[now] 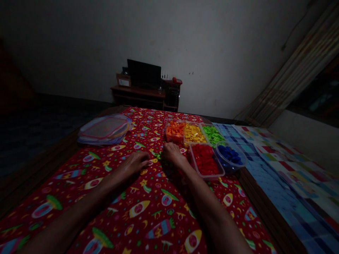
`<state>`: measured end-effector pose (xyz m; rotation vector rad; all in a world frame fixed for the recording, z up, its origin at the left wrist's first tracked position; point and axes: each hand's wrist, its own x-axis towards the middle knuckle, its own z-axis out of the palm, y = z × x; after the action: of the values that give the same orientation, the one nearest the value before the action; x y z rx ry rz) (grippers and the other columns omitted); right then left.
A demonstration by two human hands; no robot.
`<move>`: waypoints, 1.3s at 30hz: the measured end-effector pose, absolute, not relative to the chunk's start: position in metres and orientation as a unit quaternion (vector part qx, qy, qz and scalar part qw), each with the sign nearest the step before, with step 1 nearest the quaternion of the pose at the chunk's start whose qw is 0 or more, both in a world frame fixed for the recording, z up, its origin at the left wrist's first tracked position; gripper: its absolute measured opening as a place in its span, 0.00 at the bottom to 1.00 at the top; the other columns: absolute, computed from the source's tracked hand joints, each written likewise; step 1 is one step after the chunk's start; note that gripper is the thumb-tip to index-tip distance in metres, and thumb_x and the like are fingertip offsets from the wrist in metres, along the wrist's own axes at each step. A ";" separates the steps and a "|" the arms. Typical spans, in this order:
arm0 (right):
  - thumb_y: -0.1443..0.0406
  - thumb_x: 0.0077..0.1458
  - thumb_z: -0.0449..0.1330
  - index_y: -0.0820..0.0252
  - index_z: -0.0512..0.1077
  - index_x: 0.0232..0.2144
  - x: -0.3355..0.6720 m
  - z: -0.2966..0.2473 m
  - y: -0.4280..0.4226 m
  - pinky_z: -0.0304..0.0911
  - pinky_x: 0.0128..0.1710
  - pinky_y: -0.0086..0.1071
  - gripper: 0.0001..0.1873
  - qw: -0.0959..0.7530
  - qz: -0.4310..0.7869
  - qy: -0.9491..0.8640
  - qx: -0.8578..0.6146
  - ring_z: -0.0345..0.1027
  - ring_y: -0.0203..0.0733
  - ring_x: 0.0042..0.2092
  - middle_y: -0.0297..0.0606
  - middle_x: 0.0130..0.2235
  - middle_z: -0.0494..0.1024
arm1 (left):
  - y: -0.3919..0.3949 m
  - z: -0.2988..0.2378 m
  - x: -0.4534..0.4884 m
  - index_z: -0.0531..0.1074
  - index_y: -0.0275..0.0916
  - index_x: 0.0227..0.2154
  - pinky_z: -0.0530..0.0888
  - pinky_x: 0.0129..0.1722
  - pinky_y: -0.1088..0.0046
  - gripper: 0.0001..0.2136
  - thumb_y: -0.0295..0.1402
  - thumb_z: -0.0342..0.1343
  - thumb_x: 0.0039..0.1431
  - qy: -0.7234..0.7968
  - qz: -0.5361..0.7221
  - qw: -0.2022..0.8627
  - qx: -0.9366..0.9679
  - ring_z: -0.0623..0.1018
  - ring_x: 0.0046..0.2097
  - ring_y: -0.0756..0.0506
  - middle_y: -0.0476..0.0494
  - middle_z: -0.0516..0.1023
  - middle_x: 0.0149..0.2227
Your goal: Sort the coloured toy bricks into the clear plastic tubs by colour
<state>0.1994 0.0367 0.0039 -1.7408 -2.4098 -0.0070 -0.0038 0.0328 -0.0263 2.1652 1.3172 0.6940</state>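
Observation:
My left hand (137, 162) rests low over the red patterned cloth, its fingers loosely bent and a little apart, with nothing visible in them. My right hand (171, 152) is closed with its fingers curled downward; whatever they hold, if anything, is hidden. Between the two hands lie a few small green pieces (158, 155), right beside my right fingers. Close to the right forearm stands a clear tub of red pieces (206, 159). Behind it are tubs of orange pieces (175, 129), yellow pieces (194, 134) and green pieces (212, 134).
A round tub of blue pieces (230, 155) stands at the table's right edge. Stacked clear lids (104, 129) lie at the left. A bed with a checked cover (254, 158) adjoins on the right. Beyond the table, a desk (137, 91) carries a dark monitor (144, 74).

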 end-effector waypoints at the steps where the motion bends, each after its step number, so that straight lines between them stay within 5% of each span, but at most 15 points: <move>1: 0.70 0.57 0.53 0.66 0.72 0.44 0.200 0.005 0.034 0.60 0.44 0.34 0.14 0.121 0.003 -0.803 -0.583 0.67 0.48 0.47 0.51 0.44 0.75 | 0.031 -0.024 0.000 0.73 0.39 0.24 0.65 0.24 0.74 0.12 0.43 0.56 0.48 0.489 0.277 0.283 0.777 0.72 0.24 0.47 0.48 0.74 0.22; 5: 0.69 0.56 0.53 0.65 0.73 0.35 0.194 0.009 0.020 0.61 0.38 0.30 0.09 0.294 0.155 -0.771 -0.543 0.69 0.40 0.38 0.42 0.36 0.77 | 0.023 -0.015 0.013 0.73 0.39 0.29 0.71 0.25 0.71 0.17 0.48 0.57 0.44 0.497 0.373 0.394 0.677 0.75 0.25 0.45 0.48 0.76 0.25; 9: 0.67 0.54 0.56 0.62 0.73 0.30 0.181 0.001 0.013 0.61 0.32 0.26 0.07 0.391 0.353 -0.687 -0.500 0.69 0.35 0.32 0.33 0.29 0.76 | 0.014 -0.005 0.020 0.73 0.40 0.28 0.73 0.32 0.70 0.13 0.45 0.58 0.44 0.502 0.411 0.311 0.695 0.77 0.32 0.44 0.47 0.79 0.30; 12: 0.69 0.52 0.57 0.63 0.74 0.29 0.175 -0.002 0.011 0.61 0.31 0.25 0.05 0.408 0.389 -0.661 -0.495 0.70 0.35 0.31 0.33 0.29 0.76 | 0.007 -0.001 0.024 0.71 0.41 0.27 0.72 0.33 0.71 0.10 0.43 0.57 0.47 0.508 0.405 0.245 0.720 0.76 0.31 0.45 0.48 0.78 0.28; 17: 0.70 0.54 0.56 0.64 0.76 0.35 0.200 0.031 0.005 0.60 0.35 0.27 0.09 0.380 0.201 -0.738 -0.519 0.70 0.36 0.34 0.37 0.32 0.78 | 0.006 -0.004 0.022 0.71 0.41 0.30 0.71 0.32 0.71 0.12 0.44 0.56 0.49 0.485 0.371 0.206 0.765 0.76 0.30 0.45 0.48 0.77 0.28; 22: 0.70 0.56 0.53 0.64 0.77 0.36 0.273 0.081 -0.009 0.57 0.34 0.27 0.12 0.264 0.046 -0.724 -0.635 0.68 0.37 0.33 0.40 0.33 0.78 | 0.020 -0.001 0.002 0.75 0.41 0.32 0.72 0.36 0.69 0.13 0.44 0.52 0.53 0.468 0.301 0.195 0.808 0.78 0.35 0.42 0.43 0.80 0.34; 30: 0.69 0.54 0.54 0.64 0.78 0.36 0.337 0.094 -0.025 0.57 0.33 0.27 0.12 0.126 0.022 -0.637 -0.760 0.69 0.39 0.35 0.44 0.34 0.78 | 0.038 -0.002 -0.016 0.78 0.43 0.33 0.73 0.38 0.66 0.14 0.42 0.52 0.48 0.492 0.214 0.196 0.820 0.78 0.35 0.40 0.41 0.81 0.36; 36: 0.71 0.57 0.52 0.63 0.76 0.31 0.275 0.081 -0.019 0.55 0.33 0.30 0.12 0.121 0.037 -0.735 -0.666 0.66 0.39 0.32 0.43 0.31 0.76 | 0.037 -0.009 -0.014 0.78 0.42 0.35 0.73 0.44 0.63 0.15 0.42 0.51 0.52 0.487 0.216 0.177 0.828 0.78 0.39 0.38 0.40 0.81 0.38; 39: 0.70 0.57 0.55 0.63 0.74 0.36 0.239 0.049 -0.016 0.58 0.38 0.32 0.08 0.087 0.044 -0.790 -0.605 0.69 0.43 0.39 0.46 0.37 0.77 | 0.034 -0.017 -0.008 0.77 0.41 0.38 0.72 0.47 0.61 0.15 0.41 0.49 0.55 0.456 0.266 0.155 0.835 0.77 0.43 0.38 0.38 0.79 0.41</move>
<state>0.2391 -0.0159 0.0492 -1.8033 -2.3524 0.1303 -0.0082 0.0336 -0.0166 2.3912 1.3074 0.7605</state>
